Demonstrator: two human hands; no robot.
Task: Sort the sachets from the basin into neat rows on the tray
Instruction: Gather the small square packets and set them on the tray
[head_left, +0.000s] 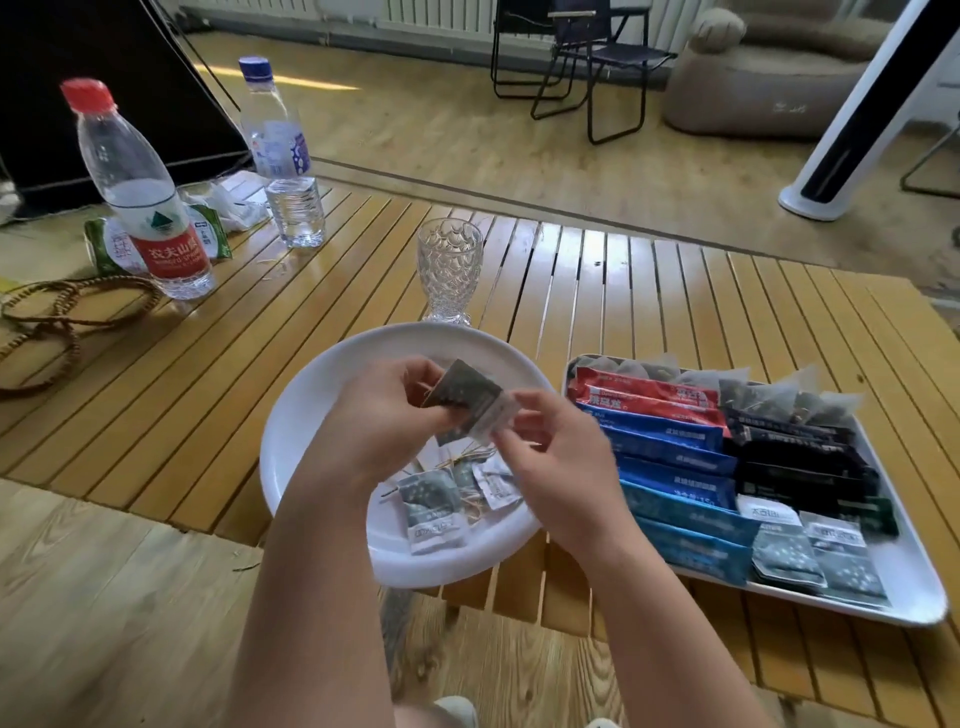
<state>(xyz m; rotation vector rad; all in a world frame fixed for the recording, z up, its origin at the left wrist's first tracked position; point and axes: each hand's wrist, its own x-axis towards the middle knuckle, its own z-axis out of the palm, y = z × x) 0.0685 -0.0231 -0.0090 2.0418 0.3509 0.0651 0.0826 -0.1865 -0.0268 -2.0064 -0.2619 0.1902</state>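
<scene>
Above the white basin (311, 410), my left hand (384, 415) and my right hand (550, 457) together hold a small stack of dark speckled sachets (470, 400). The left fingers pinch its left side, and the right fingers pinch its clear right end. More sachets lie in the basin: a grey-green one (434, 512) and a white one (496, 486), among thin straw-like strands. To the right, the white tray (914, 587) holds rows of red (649, 397), blue (675, 467) and black sachets (800, 462), with speckled ones (815, 561) at its front.
A patterned glass (451, 267) stands behind the basin on the slatted wooden table (649, 291). Two water bottles (140, 192) (283, 156), a green packet (104, 244) and a bead string (57, 322) sit at the left. Chairs and a white tower stand beyond.
</scene>
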